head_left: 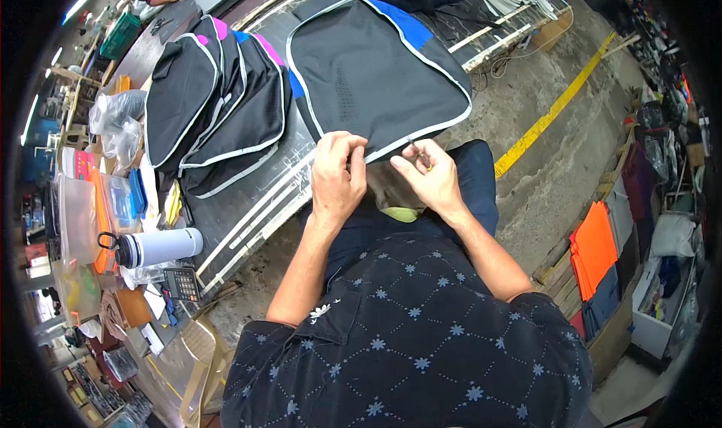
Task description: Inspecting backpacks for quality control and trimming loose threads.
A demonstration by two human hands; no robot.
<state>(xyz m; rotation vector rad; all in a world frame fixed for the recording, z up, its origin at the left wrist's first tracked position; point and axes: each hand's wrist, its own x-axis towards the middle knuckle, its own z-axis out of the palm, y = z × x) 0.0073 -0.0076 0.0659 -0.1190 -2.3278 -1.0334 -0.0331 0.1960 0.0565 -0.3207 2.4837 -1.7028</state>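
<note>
Left hand [337,178] beside scuffed table [228,211], above concrete floor [535,183].

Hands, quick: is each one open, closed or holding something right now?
Left hand: fingers bent at the black panel; grip can't be told.
Right hand: fingers curled near its lower edge; whether holding anything can't be told.
</note>
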